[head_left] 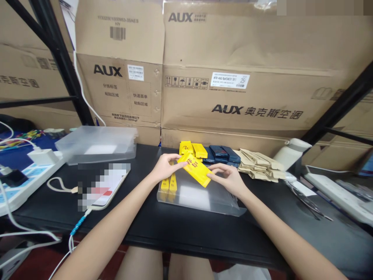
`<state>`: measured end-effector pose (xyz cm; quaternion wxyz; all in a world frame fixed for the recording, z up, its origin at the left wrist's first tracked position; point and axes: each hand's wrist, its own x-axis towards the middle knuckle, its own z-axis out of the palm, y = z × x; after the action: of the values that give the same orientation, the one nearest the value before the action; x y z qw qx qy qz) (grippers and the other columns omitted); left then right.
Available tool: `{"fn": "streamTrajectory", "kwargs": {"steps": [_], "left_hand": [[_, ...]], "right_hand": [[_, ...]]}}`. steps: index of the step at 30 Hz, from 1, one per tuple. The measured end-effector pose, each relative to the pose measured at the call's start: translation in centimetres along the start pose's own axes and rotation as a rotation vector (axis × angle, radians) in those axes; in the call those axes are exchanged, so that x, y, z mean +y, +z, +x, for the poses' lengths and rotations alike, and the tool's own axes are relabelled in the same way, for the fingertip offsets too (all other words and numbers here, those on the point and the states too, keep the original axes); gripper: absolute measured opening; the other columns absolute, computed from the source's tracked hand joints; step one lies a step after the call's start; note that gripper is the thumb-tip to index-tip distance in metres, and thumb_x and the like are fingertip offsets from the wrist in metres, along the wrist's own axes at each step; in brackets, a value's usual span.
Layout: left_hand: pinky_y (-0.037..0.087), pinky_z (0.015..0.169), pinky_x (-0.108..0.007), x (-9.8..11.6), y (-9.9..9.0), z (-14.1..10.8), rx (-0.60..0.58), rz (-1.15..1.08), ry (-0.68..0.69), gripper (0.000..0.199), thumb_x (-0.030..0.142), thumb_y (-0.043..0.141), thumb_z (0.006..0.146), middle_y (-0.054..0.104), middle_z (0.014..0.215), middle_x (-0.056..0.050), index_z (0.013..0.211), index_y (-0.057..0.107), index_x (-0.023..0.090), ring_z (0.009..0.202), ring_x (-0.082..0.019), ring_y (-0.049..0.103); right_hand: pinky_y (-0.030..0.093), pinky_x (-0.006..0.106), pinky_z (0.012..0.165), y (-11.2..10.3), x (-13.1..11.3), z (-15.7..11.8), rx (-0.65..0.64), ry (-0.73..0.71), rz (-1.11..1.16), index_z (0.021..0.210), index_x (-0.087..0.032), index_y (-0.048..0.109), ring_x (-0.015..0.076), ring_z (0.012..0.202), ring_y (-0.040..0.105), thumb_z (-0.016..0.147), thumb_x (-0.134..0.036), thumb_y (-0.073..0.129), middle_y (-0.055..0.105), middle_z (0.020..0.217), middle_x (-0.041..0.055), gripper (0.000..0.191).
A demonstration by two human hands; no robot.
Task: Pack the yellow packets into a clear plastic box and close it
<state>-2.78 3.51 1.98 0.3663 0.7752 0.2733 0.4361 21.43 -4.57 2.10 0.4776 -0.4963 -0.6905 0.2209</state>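
A flat yellow packet point(194, 169) with dark printed characters is held tilted between my two hands. My left hand point(166, 166) pinches its upper left end, and my right hand point(229, 178) grips the lower right end. Below it lies a clear plastic box point(217, 200), with two narrow yellow packets point(169, 183) standing at its left side. Behind the box are more yellow packets point(199, 150), dark blue packets point(223, 153) and a pile of beige packets point(259, 165).
On the left are a phone point(109, 186) with a charging cable, a power strip point(29, 182) and another clear plastic box point(97, 144). A white bottle point(293, 153), glasses point(310, 204) and a white power strip point(338, 194) lie to the right. Large cardboard point(247, 50) stands behind the black table point(140, 229).
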Motion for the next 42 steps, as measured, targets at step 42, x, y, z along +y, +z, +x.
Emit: {"fn": "streamTrajectory", "kwargs": {"steps": [42], "left_hand": [[0.034,0.104,-0.046,0.37,-0.25,-0.53,-0.010,0.514,0.188,0.048,0.031,0.061,0.073,0.070,0.086,-0.001,0.119,0.056,0.019,0.097,-0.021,0.062]], "right_hand": [[0.055,0.032,0.067,0.31,0.91,-0.15,0.150,0.033,0.126,0.084,-0.020,0.071,0.0181,0.067,0.067,0.068,-0.038,0.075,0.072,0.073,0.0040,0.024]]}}
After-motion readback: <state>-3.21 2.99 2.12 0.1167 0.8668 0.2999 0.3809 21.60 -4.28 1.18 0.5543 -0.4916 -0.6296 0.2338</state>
